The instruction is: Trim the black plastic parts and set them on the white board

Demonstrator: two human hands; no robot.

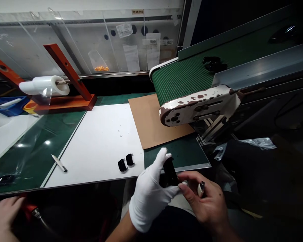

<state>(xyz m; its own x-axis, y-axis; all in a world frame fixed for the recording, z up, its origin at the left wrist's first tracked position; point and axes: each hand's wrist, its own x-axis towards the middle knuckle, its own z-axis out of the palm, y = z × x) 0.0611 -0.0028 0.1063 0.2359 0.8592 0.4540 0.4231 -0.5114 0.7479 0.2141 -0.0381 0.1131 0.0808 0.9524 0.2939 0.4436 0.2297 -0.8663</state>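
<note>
My left hand (151, 195), in a white glove, is closed around a black plastic part (170, 171), held up in front of the table's near edge. My right hand (207, 203) is bare, its thumb and forefinger at the lower end of that part. Tucked in its curled fingers is a white-handled tool (200, 190) with a dark end; its exact kind is not clear. Two small black plastic pieces (126, 162) lie side by side on the white sheet (101, 141), left of my gloved hand.
A green conveyor belt (184, 80) carries black parts (214, 64) at right, its end above brown cardboard (146, 117). A white pen-like tool (59, 163) and an orange stand (68, 104) with a film roll (45, 85) are left. Another person's hand (5, 215) is near a red-handled hose (31, 209).
</note>
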